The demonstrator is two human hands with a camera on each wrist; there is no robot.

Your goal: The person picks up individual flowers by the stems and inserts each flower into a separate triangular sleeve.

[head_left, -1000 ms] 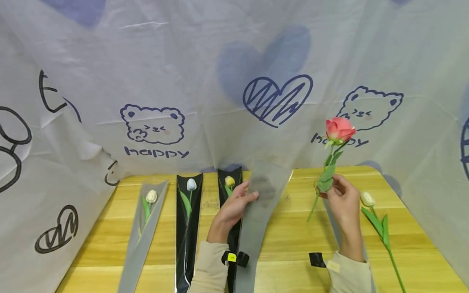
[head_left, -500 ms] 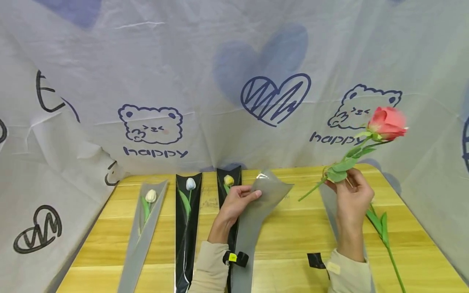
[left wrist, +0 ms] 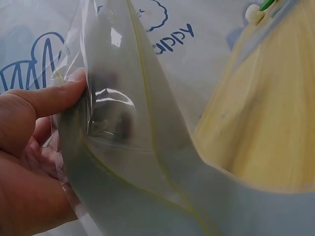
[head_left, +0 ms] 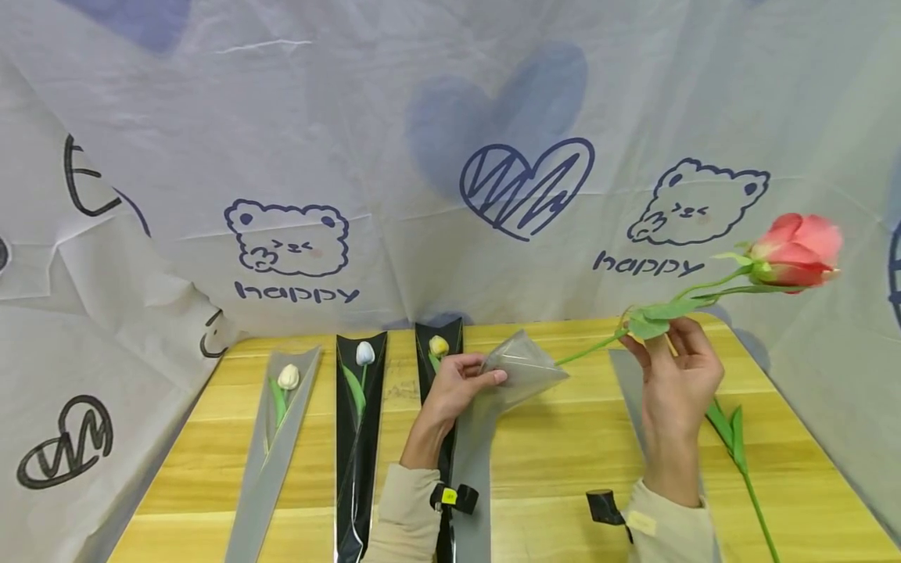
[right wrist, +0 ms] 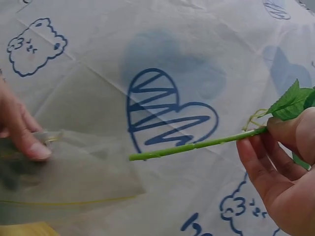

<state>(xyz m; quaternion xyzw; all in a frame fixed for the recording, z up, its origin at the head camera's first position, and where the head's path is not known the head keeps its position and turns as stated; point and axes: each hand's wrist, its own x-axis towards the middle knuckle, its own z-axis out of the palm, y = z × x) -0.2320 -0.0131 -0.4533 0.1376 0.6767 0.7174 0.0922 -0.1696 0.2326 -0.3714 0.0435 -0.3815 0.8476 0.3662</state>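
My left hand [head_left: 450,395] pinches the upper edge of a grey translucent flower sleeve [head_left: 526,371], thumb on top; its mouth is bent to the right. The left wrist view shows the clear front film of the sleeve [left wrist: 123,162] and its thin yellow lines. With thumb and fingertips my right hand [head_left: 679,391] pinches a pink rose [head_left: 795,252] by its stem, near the leaves. The rose tilts, bloom up and right. Its bare stem end [right wrist: 162,154] points at the sleeve's mouth; whether they touch I cannot tell.
At left on the wooden table [head_left: 197,477] lie a white tulip [head_left: 288,377] in a grey sleeve and a blue tulip [head_left: 364,353] and yellow tulip [head_left: 439,346] in black sleeves. Another grey sleeve [head_left: 629,383] lies under my right arm, beside a loose tulip stem [head_left: 756,500].
My right hand has tipped the rose from nearly upright to a slant, bloom moving right, stem end coming close to the sleeve. My left hand has bent the sleeve's mouth over to the right.
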